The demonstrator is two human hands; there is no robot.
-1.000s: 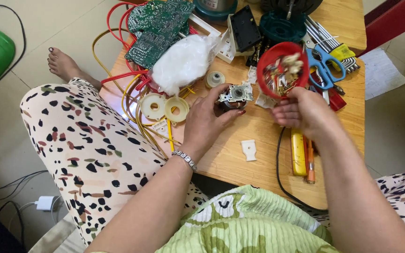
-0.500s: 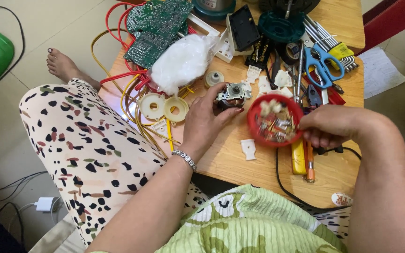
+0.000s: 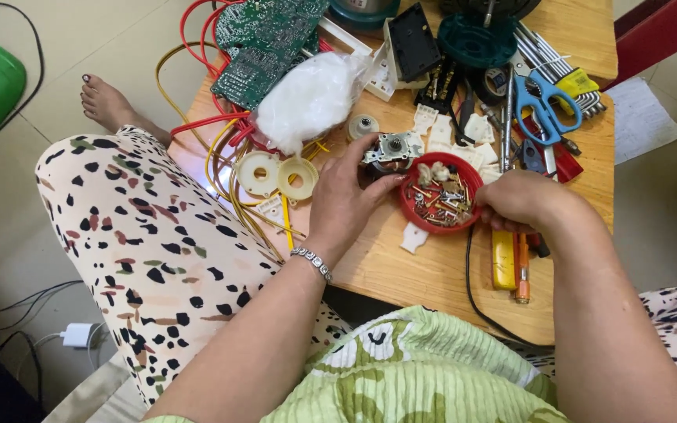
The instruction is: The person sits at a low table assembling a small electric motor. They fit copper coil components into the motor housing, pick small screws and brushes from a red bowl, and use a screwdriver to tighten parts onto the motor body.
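A: Start with the big things. What carries it all?

B: A low wooden table point(image 3: 401, 270), crowded. At the far end lie a green circuit board point(image 3: 264, 35) with red and yellow wires point(image 3: 225, 168), a bag of white stuffing point(image 3: 311, 98), blue-handled scissors point(image 3: 546, 102), and nearer, two cream plastic discs point(image 3: 277, 174).

A: And the work itself?

B: I'd judge it a sorting-and-fitting step — a small electric motor point(image 3: 389, 150) is held at the table's middle, and a red round dish point(image 3: 440, 202) of screws and small parts sits just beside it, touching the hand that holds the motor.

A: How are the hands set?

B: The left hand point(image 3: 346, 200) reaches forward, wrist straight, fingers curled round the motor's near side, thumb by the dish rim. The right hand point(image 3: 523, 205) is bent in from the right, knuckles up, fingertips closed at the dish's right rim — whether they pinch the rim or a screw I cannot tell.

A: What does the next move call for?

B: Probably a fine pick: one small fastener out of a tangled heap, with the motor kept steady.
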